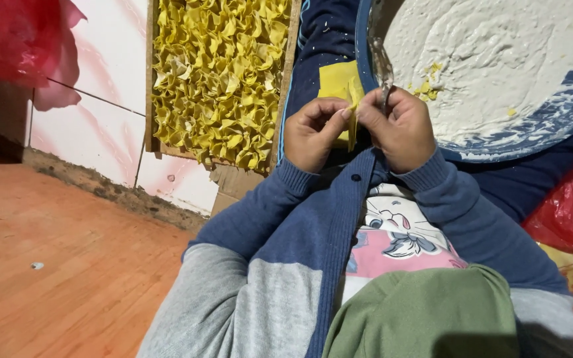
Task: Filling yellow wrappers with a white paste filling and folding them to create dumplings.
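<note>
Centrally, both hands meet in front of the person's chest. Left hand curls nearly closed, its thumb and forefinger pinching a yellow dumpling wrapper at its lower edge. Right hand is likewise closed, fingertips pressing the same wrapper while gripping a metal spoon. Beside the right hand sits a blue-rimmed basin of pale filling. Folded yellow dumplings crowd a wooden tray just beyond the left hand.

yellow wrapper partly behind the fingers, blue-rimmed bowl and wooden tray cut off at top
</note>
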